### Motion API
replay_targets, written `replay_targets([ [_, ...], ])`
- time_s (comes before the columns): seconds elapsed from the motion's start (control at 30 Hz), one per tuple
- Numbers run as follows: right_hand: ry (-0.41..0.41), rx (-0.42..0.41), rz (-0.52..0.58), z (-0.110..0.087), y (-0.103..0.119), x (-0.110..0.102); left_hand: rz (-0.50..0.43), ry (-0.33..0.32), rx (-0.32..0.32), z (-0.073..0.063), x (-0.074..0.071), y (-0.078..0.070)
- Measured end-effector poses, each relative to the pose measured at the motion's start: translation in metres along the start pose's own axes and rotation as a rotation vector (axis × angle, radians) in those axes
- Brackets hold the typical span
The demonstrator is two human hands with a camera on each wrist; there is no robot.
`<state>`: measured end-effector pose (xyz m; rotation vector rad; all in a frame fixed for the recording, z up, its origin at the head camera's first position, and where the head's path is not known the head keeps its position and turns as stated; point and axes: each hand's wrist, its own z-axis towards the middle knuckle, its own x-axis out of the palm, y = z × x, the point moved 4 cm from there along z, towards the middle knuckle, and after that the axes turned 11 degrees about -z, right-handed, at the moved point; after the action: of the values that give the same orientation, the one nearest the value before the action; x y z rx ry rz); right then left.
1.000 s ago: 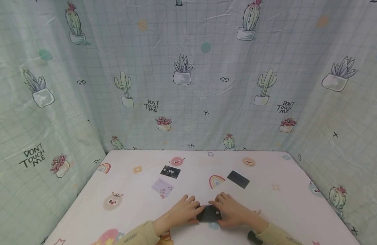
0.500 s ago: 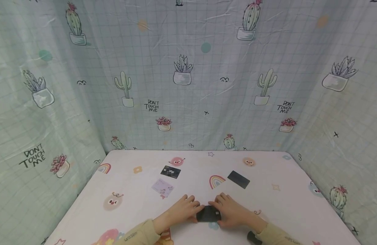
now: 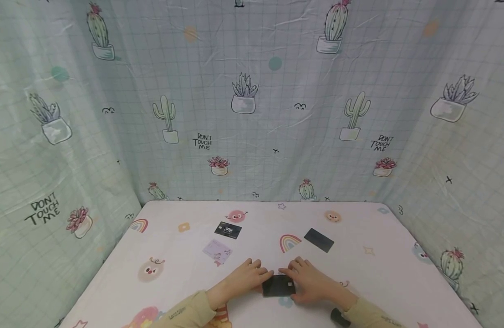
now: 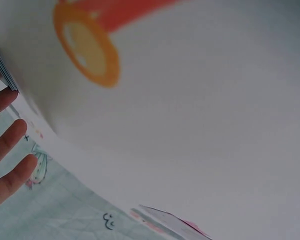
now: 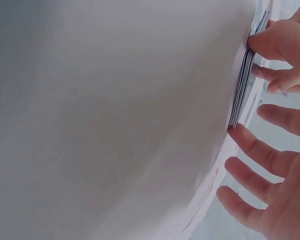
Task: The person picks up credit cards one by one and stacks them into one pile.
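Observation:
A thin stack of cards point(image 5: 244, 75) lies between my two hands at the front middle of the table, its top card point(image 3: 278, 286) black with a small pale chip. My left hand point(image 3: 244, 280) holds its left end, index finger over the top corner. From the other side, my right hand point(image 3: 311, 282) grips the right end, with the thumb at the near edge and a finger at the far corner. In the right wrist view several layered card edges show between the fingers. The left thumb is mostly hidden in the head view.
A black Vip card point(image 3: 228, 230) and a lilac card point(image 3: 217, 251) lie farther back on the left. Back right is a plain black card point(image 3: 319, 240). A dark object point(image 3: 340, 318) sits partly under the right sleeve. Patterned cloth point(image 3: 252, 150) hangs behind the table.
My left hand has shifted slightly, and its thumb has drawn back from the near left corner of the stack. The right hand stays nearly still.

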<state>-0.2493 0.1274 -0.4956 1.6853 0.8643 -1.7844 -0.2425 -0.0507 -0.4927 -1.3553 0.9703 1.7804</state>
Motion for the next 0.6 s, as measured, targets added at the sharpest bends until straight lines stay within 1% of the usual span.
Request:
replay_targets([
  [0.13, 0.013, 0.001, 0.002, 0.0001, -0.0002, -0.0003, -0.012, 0.003, 0.002, -0.0003, 0.0006, 0.0],
  [0.3, -0.002, -0.01, -0.015, 0.0008, -0.0002, 0.001, -0.026, 0.006, 0.008, 0.0001, -0.0002, -0.0004],
  [0.43, -0.014, -0.022, -0.014, 0.0018, 0.0001, 0.0017, -0.011, 0.009, 0.021, 0.0009, -0.0008, -0.0011],
  [0.6, -0.004, -0.019, -0.007, 0.0025, -0.0004, 0.0016, 0.022, 0.01, 0.031, 0.0014, -0.0006, -0.0017],
])
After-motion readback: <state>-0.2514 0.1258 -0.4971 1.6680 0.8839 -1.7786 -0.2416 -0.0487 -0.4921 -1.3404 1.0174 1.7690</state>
